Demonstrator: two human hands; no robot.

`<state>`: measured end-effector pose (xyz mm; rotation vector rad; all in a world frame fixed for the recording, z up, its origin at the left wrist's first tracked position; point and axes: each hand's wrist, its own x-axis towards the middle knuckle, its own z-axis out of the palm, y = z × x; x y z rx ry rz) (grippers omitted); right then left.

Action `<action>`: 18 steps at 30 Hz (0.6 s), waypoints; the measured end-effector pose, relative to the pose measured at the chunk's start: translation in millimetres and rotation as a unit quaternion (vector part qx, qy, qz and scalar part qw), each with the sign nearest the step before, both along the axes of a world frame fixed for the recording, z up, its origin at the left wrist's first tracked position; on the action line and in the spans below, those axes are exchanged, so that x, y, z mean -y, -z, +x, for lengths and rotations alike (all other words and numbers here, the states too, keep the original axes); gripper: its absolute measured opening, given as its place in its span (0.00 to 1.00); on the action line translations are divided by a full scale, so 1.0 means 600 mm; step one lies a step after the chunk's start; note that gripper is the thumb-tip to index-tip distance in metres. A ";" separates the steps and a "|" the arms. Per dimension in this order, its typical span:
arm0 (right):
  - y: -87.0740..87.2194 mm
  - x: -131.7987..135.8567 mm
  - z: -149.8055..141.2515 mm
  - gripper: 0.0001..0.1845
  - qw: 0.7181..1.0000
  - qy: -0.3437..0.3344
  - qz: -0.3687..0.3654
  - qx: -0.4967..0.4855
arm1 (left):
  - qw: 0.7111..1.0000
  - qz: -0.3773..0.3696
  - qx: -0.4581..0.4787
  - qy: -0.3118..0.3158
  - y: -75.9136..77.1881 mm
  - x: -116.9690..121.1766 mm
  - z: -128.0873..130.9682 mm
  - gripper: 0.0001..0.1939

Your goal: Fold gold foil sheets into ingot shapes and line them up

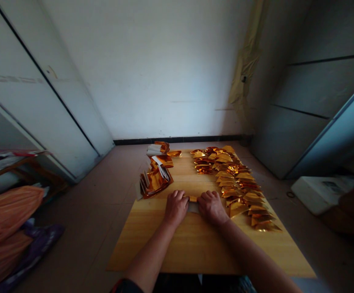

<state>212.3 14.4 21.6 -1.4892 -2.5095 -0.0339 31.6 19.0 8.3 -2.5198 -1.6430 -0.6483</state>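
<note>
Gold paper (192, 199): a small strip with a pale side, flat on the wooden table (134, 240), between the two hands.
Left hand (177, 206): fingers curl over the strip's left end and seem to pinch it.
Right hand (211, 206): does the same at the right end.
Feel: it looks light, thin and a bit slick, easy to bend or rip; the two ends seem best to hold.
Folded gold pieces (227, 179): many, in rows on the table's right side.
Paper stacks (155, 179): far left on the table, gold and white.
White box (313, 195): right, on the floor; I cannot tell what is inside.
</note>
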 end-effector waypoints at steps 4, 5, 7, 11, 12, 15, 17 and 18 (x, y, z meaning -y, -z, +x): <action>0.003 0.015 0.002 0.08 1.000 0.007 0.000 -0.023 | 1.000 0.002 -0.014 0.008 -0.007 0.004 0.002 0.09; 0.004 0.019 0.004 0.08 1.000 0.006 -0.001 -0.028 | 1.000 0.001 -0.018 0.011 -0.008 0.006 0.002 0.10; 0.007 0.027 0.009 0.09 0.999 0.000 0.000 -0.034 | 1.000 -0.002 -0.026 0.017 -0.011 0.010 0.001 0.10; 0.012 0.039 0.019 0.12 0.999 -0.018 0.012 -0.042 | 0.999 -0.006 -0.035 0.023 -0.013 0.021 -0.005 0.11; 0.013 0.040 0.021 0.13 0.999 -0.021 0.014 -0.042 | 0.999 -0.006 -0.036 0.025 -0.013 0.024 -0.007 0.12; 0.010 0.042 0.022 0.14 0.999 -0.020 0.013 -0.038 | 0.999 -0.008 -0.041 0.032 -0.011 0.032 -0.013 0.15; 0.007 0.043 0.021 0.13 0.999 -0.014 0.003 -0.035 | 0.998 -0.013 -0.046 0.038 -0.010 0.035 -0.018 0.15; 0.005 0.042 0.021 0.12 0.999 -0.012 -0.002 -0.034 | 0.998 -0.015 -0.048 0.040 -0.009 0.036 -0.020 0.16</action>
